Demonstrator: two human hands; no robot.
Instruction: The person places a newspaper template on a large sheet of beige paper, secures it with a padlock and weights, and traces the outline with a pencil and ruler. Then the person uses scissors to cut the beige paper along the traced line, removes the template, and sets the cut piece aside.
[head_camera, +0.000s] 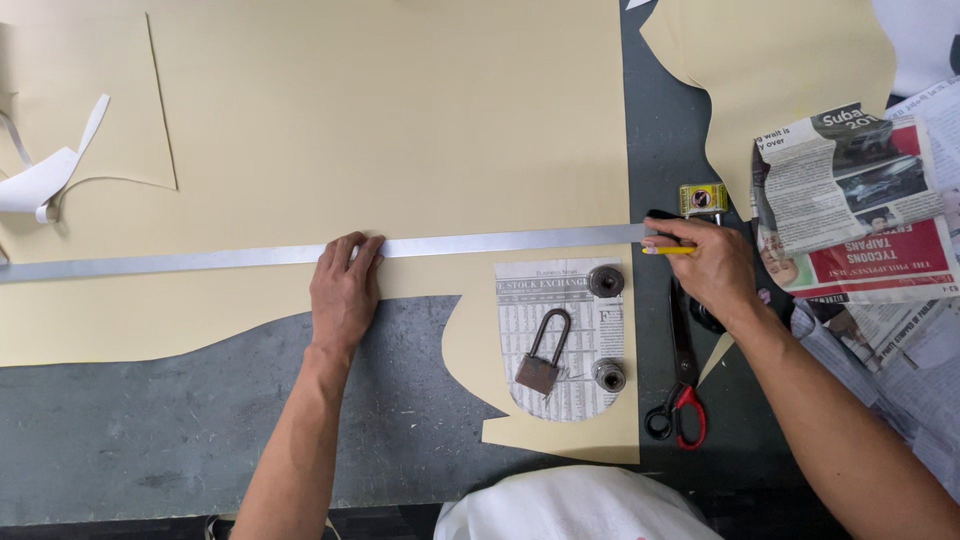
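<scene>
Tabletop (150, 440): a dark grey, scuffed work surface seen from above, largely covered by cream sheet material.
Ruler (200, 260): a long, flat metal straightedge lying across the cream sheet (400, 120), running from the far left edge to just past the sheet's right edge.
Left hand (343, 295): flat on the ruler near its middle, fingers spread and pressing it down; it grips nothing.
Right hand (712, 265): at the ruler's right end, closed around a yellow pencil (668, 250) whose tip sits against the ruler's edge.
Step in hand: it looks like a straight line being ruled across the sheet, with the pencil at the line's right end.
Next move, as a judgement: the left hand's pressure would have to hold the ruler from sliding while the pencil runs along its edge.
Below the ruler: a newspaper pattern piece (560, 340) on a smaller cream offcut, weighted by a padlock (543, 355) and two round metal weights (606, 281), (609, 375).
Right of that pattern piece: scissors (683, 390) with one red and one black handle loop, blades pointing toward the ruler.
Above the ruler's right end: a small yellow-labelled tin (704, 198), another cream piece (780, 60), and folded newspapers (860, 200) further right.
Far left, above the ruler: a curled white strip (50, 170) lying on the sheet.
</scene>
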